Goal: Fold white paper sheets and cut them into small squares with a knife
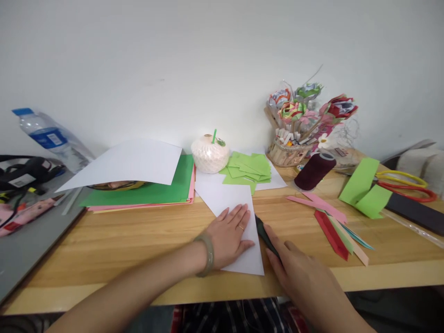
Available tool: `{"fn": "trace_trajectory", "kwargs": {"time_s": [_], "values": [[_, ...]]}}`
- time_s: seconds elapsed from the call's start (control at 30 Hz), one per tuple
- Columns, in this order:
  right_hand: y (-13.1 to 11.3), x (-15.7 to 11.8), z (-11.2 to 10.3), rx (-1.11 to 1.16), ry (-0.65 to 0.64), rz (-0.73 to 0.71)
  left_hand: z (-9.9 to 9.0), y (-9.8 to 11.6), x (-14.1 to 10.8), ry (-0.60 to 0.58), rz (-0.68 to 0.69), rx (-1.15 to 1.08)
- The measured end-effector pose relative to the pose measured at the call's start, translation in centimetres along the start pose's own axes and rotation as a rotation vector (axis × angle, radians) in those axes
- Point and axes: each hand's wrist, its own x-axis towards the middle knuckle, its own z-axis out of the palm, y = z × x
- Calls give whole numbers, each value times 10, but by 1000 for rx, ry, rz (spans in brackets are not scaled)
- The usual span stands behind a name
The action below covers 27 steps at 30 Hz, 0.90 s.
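Observation:
A folded white sheet of paper (239, 196) lies on the wooden table, its right edge running down toward the table's front. My left hand (231, 236) rests flat on it with the fingers stretched out. In my right hand (298, 273) is a dark-handled cutting tool (265, 236), its front end at the sheet's right edge; the blade is too small to make out. Green paper pieces (248, 169) lie in a loose pile just behind the white sheet.
Coloured sheets (183, 178) are stacked at the left under a curved white sheet (132, 159). A round white container (210, 155), a basket of paper flowers (289, 155) and a thread spool (314, 171) stand behind. Paper strips (331, 233) and scissors (404, 185) lie right.

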Motion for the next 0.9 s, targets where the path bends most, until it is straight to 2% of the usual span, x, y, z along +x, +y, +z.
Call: {"fn": "trace_trajectory", "kwargs": {"time_s": [0.37, 0.5, 0.67, 0.8, 0.9], "values": [[4, -4, 2, -33, -86, 82, 1, 0, 0, -5, -2, -30], [9, -8, 5, 85, -62, 48, 1, -1, 0, 0, 1, -34], [23, -27, 11, 269, -7, -24, 2, -4, 1, 0, 4, -57], [35, -39, 9, 372, 8, -94, -1, -9, 3, -38, 4, -116], [43, -47, 7, 403, 26, -118, -9, -16, 1, -101, 64, -222]]}}
